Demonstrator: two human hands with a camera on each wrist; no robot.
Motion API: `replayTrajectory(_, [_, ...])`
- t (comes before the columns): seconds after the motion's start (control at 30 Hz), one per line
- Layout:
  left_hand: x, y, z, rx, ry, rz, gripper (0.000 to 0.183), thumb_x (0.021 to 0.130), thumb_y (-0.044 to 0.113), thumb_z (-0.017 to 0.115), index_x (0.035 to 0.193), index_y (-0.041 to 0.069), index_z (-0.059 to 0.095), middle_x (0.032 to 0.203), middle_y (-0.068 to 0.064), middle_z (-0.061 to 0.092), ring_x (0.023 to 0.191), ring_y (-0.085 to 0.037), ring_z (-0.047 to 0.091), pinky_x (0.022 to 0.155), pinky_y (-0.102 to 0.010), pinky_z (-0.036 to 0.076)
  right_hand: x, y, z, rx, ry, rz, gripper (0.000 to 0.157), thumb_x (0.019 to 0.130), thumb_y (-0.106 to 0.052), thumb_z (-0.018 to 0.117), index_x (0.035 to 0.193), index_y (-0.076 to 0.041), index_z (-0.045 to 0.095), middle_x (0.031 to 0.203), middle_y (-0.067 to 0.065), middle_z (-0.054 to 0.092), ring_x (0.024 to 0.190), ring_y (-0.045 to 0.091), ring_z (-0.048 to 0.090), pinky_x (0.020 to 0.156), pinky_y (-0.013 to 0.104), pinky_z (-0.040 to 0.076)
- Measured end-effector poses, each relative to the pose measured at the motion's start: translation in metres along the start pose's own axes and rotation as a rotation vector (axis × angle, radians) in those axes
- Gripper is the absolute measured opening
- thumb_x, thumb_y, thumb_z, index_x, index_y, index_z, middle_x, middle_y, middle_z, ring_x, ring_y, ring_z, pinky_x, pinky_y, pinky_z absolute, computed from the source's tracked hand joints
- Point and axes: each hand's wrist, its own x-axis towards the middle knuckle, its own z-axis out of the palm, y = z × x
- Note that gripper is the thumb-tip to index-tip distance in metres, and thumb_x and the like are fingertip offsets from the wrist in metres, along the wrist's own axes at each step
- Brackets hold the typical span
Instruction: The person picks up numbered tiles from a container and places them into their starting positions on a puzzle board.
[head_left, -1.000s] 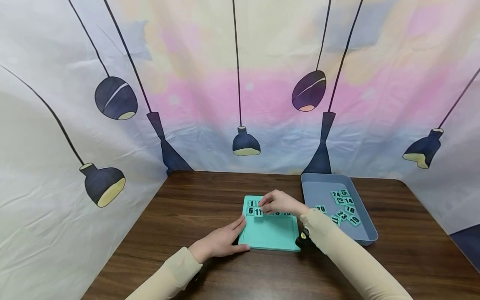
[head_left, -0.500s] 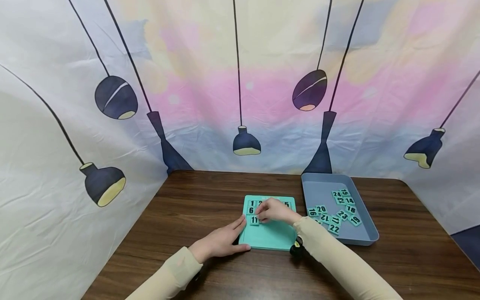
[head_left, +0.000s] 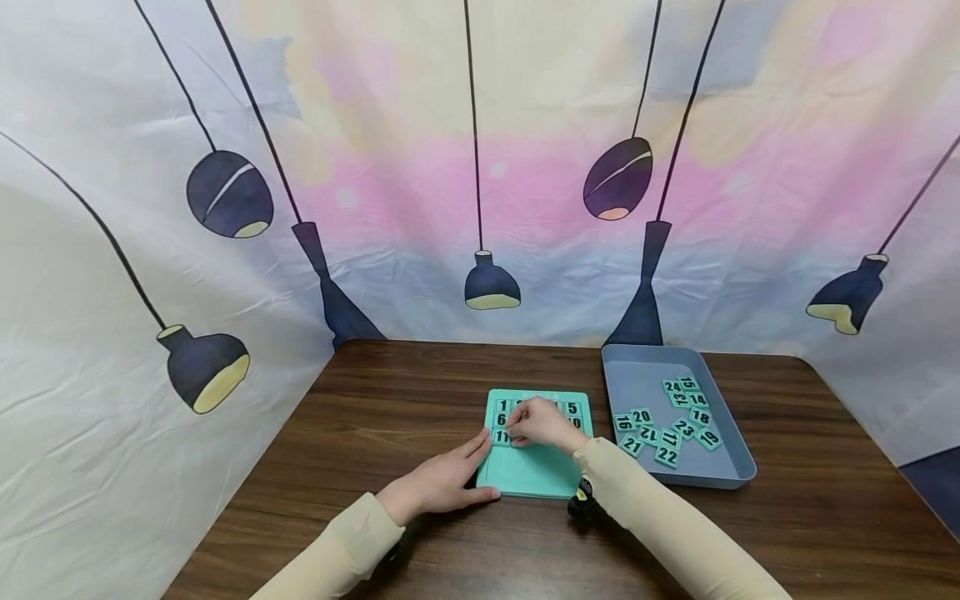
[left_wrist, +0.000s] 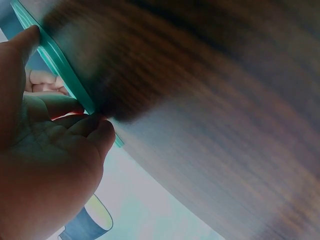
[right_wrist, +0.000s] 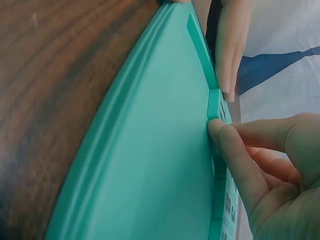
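A turquoise number board (head_left: 534, 475) lies on the table, with rows of number tiles at its far end. My left hand (head_left: 442, 481) rests along its left side, fingers fairly straight and thumb by the near corner; the left wrist view (left_wrist: 55, 165) shows that hand's fingertips at the board's edge. My right hand (head_left: 547, 422) pinches the right end of the tile marked 11 (head_left: 500, 437), at the left of the third row. In the right wrist view, thumb and index fingertips (right_wrist: 216, 126) meet at that tile (right_wrist: 214, 104). The right hand hides several tiles behind it.
A blue-grey tray (head_left: 622, 375) stands right of the board, holding several loose number tiles (head_left: 667, 455). The brown wooden table (head_left: 420, 375) ends at a curtain (head_left: 420, 283) printed with lamps.
My right hand has brought the 11 tile toward me and slightly left, from over the second row into the third row's left end. The left hand has stayed in place.
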Motion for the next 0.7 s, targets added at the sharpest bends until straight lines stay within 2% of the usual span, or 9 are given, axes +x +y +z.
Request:
replayTrajectory(0.13, [0.001,-0.002,0.000,0.004,-0.007,0.009,0.087,0.100,0.057,0.054,0.160,0.004,0.022,0.168,-0.012,0.015,0.146,-0.026,0.035,0.108,-0.042,0.042,0.000,-0.001,0.002,0.026,-0.004,0.014,0.008,0.095,-0.004,0.068,0.099,0.002,0.073,0.084,0.007,0.071,0.075,0.019,0.072,0.070,0.032,0.059])
replayTrajectory(0.5, [0.002,-0.004,0.000,-0.020,-0.016,0.007,0.087,0.101,0.057,0.053,0.161,0.004,0.020,0.168,-0.012,0.013,0.147,-0.026,0.032,0.110,-0.043,0.040,-0.001,-0.005,0.002,-0.002,0.013,0.005,0.009,0.094,-0.003,0.069,0.099,0.001,0.075,0.087,0.006,0.073,0.077,0.019,0.071,0.071,0.033,0.059])
replayTrajectory(0.7, [0.001,-0.003,0.000,-0.028,-0.016,0.002,0.088,0.100,0.058,0.054,0.161,0.004,0.020,0.168,-0.012,0.013,0.148,-0.026,0.031,0.111,-0.043,0.039,-0.003,-0.007,-0.013,-0.054,0.039,0.024,0.011,0.093,-0.005,0.070,0.101,0.000,0.076,0.088,0.004,0.072,0.077,0.019,0.069,0.071,0.035,0.057])
